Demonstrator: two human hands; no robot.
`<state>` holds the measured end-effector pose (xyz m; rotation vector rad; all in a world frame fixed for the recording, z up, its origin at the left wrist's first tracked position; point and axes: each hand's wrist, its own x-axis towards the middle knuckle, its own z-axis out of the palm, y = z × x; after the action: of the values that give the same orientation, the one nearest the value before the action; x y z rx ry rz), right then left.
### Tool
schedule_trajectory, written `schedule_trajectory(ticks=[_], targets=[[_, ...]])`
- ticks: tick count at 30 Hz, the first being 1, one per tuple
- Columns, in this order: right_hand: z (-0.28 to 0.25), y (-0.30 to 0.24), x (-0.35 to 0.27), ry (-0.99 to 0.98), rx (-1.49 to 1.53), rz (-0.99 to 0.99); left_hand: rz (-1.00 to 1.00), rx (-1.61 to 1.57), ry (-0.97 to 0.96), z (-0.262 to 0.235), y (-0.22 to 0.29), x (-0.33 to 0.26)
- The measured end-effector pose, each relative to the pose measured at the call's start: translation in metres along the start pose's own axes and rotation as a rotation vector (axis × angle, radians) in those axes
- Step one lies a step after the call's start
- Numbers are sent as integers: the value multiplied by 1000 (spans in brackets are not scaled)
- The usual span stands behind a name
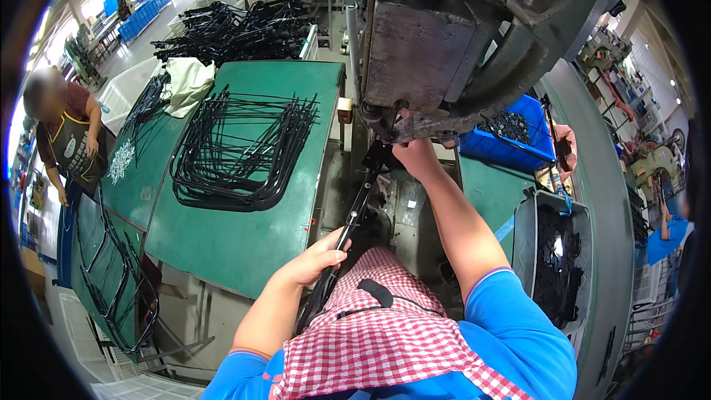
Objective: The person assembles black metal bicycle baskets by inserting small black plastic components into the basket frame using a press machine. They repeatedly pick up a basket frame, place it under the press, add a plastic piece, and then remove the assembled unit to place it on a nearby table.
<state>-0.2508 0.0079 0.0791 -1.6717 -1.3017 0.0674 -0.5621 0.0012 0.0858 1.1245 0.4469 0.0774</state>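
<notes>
Your green table (252, 244) carries a stack of bent black metal frames (241, 148) and a crumpled cloth (187, 83)

A heavy grey press (444, 37) looms over the far centre, leaving a narrow gap beneath. Stacked black frames (244, 148) crowd the left tabletop (244, 244); a blue bin (511, 141) and grey bin (555, 259) block the right.

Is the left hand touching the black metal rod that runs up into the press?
Touching. The head view shows the left hand wrapped around the lower part of the black metal rod, fingers closed over it with no gap.
</notes>
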Motion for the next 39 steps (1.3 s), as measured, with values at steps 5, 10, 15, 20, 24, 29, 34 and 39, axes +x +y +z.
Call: schedule_trajectory(ticks=[5, 10, 15, 20, 24, 29, 34, 39], targets=[[9, 16, -4, -18, 91, 210, -31, -1, 9, 2, 4, -3], [-8, -7, -10, -52, 252, 177, -47, -18, 1, 0, 4, -5], [-40, -28, -65, 200, 752, 409, -36, -32, -65, 13, 33, -12], [-92, -59, -164, -122, 466, 837, -31, 233, -407, 26, 24, -38], [-114, -49, -256, -226, 141, 538, -2, 199, -627, 58, 62, -3], [-147, -142, -224, -228, 870, 647, 275, 486, -642, 150, 111, 86], [-163, -155, -219, 97, 1040, 735, 778, 775, -401, 253, 110, 161], [-233, -86, -265, 744, -35, 339, 1195, 962, -205, 289, 96, 223]])
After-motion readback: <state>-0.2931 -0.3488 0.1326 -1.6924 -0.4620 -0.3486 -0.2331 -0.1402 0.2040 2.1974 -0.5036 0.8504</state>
